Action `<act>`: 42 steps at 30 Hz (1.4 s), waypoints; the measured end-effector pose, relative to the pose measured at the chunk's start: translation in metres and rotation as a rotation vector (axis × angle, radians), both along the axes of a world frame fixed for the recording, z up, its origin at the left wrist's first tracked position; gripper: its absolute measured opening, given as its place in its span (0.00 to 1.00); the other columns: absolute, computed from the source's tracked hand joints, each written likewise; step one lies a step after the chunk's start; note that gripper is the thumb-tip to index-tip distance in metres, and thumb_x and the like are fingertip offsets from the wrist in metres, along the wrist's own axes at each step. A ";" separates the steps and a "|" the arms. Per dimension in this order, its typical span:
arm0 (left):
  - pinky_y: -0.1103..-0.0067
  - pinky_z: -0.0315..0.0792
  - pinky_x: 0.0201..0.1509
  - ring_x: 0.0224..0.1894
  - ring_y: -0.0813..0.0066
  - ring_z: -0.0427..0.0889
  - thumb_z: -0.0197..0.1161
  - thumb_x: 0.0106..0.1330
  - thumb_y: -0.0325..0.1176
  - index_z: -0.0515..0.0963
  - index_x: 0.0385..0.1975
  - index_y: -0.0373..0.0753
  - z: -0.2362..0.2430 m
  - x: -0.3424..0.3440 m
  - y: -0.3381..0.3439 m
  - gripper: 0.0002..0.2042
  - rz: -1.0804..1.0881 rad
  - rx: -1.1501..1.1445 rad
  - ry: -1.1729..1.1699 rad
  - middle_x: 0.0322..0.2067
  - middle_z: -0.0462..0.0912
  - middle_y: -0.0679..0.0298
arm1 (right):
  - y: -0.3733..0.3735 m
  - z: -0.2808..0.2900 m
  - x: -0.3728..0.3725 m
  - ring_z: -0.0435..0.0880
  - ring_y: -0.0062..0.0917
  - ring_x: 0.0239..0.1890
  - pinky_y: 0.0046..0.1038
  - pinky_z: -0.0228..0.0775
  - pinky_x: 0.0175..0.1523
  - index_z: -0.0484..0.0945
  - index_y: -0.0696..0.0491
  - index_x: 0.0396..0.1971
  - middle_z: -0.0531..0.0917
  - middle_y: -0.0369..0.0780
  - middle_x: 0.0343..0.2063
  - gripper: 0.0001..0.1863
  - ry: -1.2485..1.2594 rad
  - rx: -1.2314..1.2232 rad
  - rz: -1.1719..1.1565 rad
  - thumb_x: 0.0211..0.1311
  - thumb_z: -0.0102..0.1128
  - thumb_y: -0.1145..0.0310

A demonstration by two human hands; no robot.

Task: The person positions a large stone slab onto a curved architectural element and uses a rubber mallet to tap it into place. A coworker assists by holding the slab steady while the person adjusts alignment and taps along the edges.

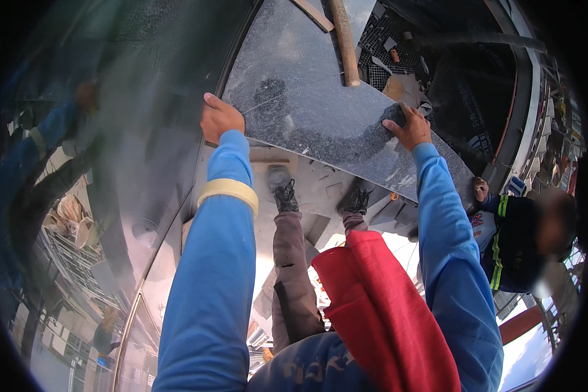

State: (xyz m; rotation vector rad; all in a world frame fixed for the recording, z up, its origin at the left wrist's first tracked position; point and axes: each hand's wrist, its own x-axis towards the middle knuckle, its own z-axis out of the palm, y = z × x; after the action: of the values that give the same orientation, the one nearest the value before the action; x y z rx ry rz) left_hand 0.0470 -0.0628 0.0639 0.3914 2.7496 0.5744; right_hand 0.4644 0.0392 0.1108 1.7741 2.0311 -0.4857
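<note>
A grey speckled stone slab [300,98] with dark, wet-looking patches spans the space in front of me. My left hand [222,121] is closed around its near left corner, beside the glossy dark panel. Over the slab's right-hand edge my right hand [408,126] is hooked, its thumb stretched across the top face; the fingertips beyond the edge are hidden. On the slab lies a wooden handle [346,46], its far end cut off by the picture. A flat wooden strip [315,14] rests beside it. Around my left sleeve sits a cream ring like a tape roll [228,193].
At the right, another person [526,235] in a dark reflective-striped jacket has a hand [481,189] at the slab's right end. A tall glossy panel [130,130] stands at my left. Beyond the slab, tools and scraps lie on black mesh [389,49]. A red cloth [385,313] hangs before me.
</note>
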 end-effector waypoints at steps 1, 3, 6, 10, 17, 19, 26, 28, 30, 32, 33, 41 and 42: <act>0.50 0.75 0.52 0.47 0.39 0.85 0.37 0.80 0.55 0.85 0.43 0.35 0.001 -0.001 0.001 0.32 -0.037 -0.056 0.008 0.42 0.87 0.45 | 0.003 0.003 -0.003 0.75 0.40 0.67 0.53 0.61 0.70 0.70 0.42 0.70 0.80 0.44 0.61 0.48 -0.012 -0.024 -0.021 0.53 0.70 0.31; 0.51 0.76 0.51 0.47 0.41 0.85 0.38 0.80 0.56 0.85 0.43 0.36 0.004 -0.006 0.003 0.32 -0.211 -0.148 0.027 0.42 0.87 0.46 | 0.009 0.009 -0.011 0.75 0.39 0.68 0.52 0.61 0.70 0.71 0.42 0.70 0.80 0.42 0.62 0.48 -0.085 -0.077 -0.061 0.53 0.71 0.32; 0.53 0.76 0.52 0.48 0.44 0.86 0.39 0.79 0.57 0.84 0.45 0.36 0.009 -0.019 0.003 0.31 -0.531 -0.236 0.049 0.43 0.87 0.48 | 0.010 0.016 -0.023 0.73 0.35 0.70 0.51 0.60 0.71 0.69 0.41 0.70 0.78 0.38 0.65 0.48 -0.138 -0.122 -0.132 0.52 0.71 0.32; 0.55 0.75 0.56 0.49 0.46 0.86 0.42 0.79 0.58 0.82 0.50 0.36 0.007 -0.026 0.003 0.30 -0.672 -0.178 0.090 0.46 0.87 0.50 | 0.011 0.022 -0.031 0.70 0.35 0.72 0.53 0.54 0.75 0.68 0.40 0.72 0.75 0.38 0.68 0.49 -0.185 -0.150 -0.168 0.53 0.71 0.32; 0.55 0.73 0.60 0.51 0.49 0.85 0.46 0.78 0.57 0.77 0.59 0.38 0.006 -0.022 0.006 0.28 -0.818 -0.103 0.285 0.50 0.86 0.52 | 0.016 0.025 -0.033 0.67 0.34 0.74 0.55 0.53 0.77 0.68 0.41 0.71 0.73 0.38 0.70 0.47 -0.179 -0.196 -0.223 0.54 0.73 0.35; 0.55 0.74 0.59 0.52 0.49 0.85 0.48 0.77 0.57 0.77 0.60 0.38 0.006 -0.024 0.007 0.28 -0.803 -0.094 0.220 0.51 0.85 0.52 | 0.017 0.023 -0.034 0.67 0.33 0.74 0.55 0.53 0.77 0.68 0.40 0.71 0.72 0.37 0.70 0.47 -0.176 -0.198 -0.231 0.53 0.73 0.36; 0.56 0.78 0.54 0.52 0.46 0.84 0.52 0.76 0.55 0.77 0.59 0.36 0.004 -0.028 0.009 0.27 -0.792 -0.093 0.152 0.52 0.84 0.50 | 0.030 0.025 -0.033 0.67 0.33 0.74 0.58 0.53 0.76 0.70 0.38 0.70 0.73 0.37 0.69 0.48 -0.194 -0.252 -0.206 0.49 0.76 0.36; 0.57 0.78 0.54 0.52 0.46 0.84 0.52 0.76 0.55 0.77 0.59 0.36 0.003 -0.028 0.009 0.27 -0.791 -0.068 0.146 0.52 0.84 0.50 | 0.038 0.026 -0.032 0.67 0.34 0.74 0.58 0.53 0.76 0.70 0.38 0.70 0.73 0.37 0.69 0.48 -0.220 -0.317 -0.176 0.49 0.77 0.36; 0.57 0.78 0.54 0.52 0.46 0.84 0.52 0.76 0.55 0.77 0.59 0.35 0.001 -0.029 0.008 0.27 -0.790 -0.067 0.135 0.52 0.84 0.50 | 0.044 0.026 -0.034 0.67 0.34 0.74 0.58 0.53 0.76 0.70 0.38 0.70 0.73 0.38 0.68 0.48 -0.237 -0.349 -0.144 0.49 0.76 0.36; 0.57 0.78 0.54 0.52 0.46 0.84 0.53 0.75 0.54 0.77 0.58 0.35 0.000 -0.029 0.008 0.28 -0.786 -0.070 0.130 0.52 0.84 0.49 | 0.048 0.026 -0.034 0.67 0.35 0.74 0.58 0.53 0.76 0.70 0.38 0.71 0.73 0.38 0.68 0.49 -0.253 -0.359 -0.135 0.49 0.76 0.36; 0.57 0.78 0.54 0.52 0.46 0.84 0.53 0.75 0.54 0.78 0.58 0.35 0.000 -0.030 0.008 0.28 -0.787 -0.074 0.132 0.52 0.84 0.49 | 0.048 0.025 -0.035 0.67 0.35 0.74 0.58 0.53 0.76 0.69 0.38 0.71 0.73 0.38 0.68 0.49 -0.257 -0.372 -0.141 0.50 0.76 0.36; 0.57 0.78 0.54 0.51 0.46 0.85 0.54 0.74 0.55 0.80 0.55 0.35 0.005 -0.032 0.009 0.27 -0.791 -0.056 0.109 0.50 0.85 0.48 | 0.043 0.026 -0.043 0.68 0.34 0.74 0.56 0.54 0.76 0.70 0.39 0.71 0.73 0.38 0.68 0.48 -0.296 -0.350 -0.148 0.50 0.77 0.39; 0.57 0.78 0.55 0.51 0.46 0.85 0.53 0.74 0.56 0.80 0.55 0.35 0.005 -0.032 0.008 0.27 -0.787 -0.061 0.112 0.50 0.85 0.48 | 0.043 0.026 -0.043 0.68 0.34 0.74 0.56 0.54 0.76 0.70 0.40 0.71 0.73 0.38 0.68 0.48 -0.299 -0.338 -0.148 0.50 0.77 0.39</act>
State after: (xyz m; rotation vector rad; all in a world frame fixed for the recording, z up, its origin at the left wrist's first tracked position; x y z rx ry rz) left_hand 0.0151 -0.0543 0.0689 1.4192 2.4025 0.2571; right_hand 0.4213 0.0822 0.1369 1.6790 1.5240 -0.5348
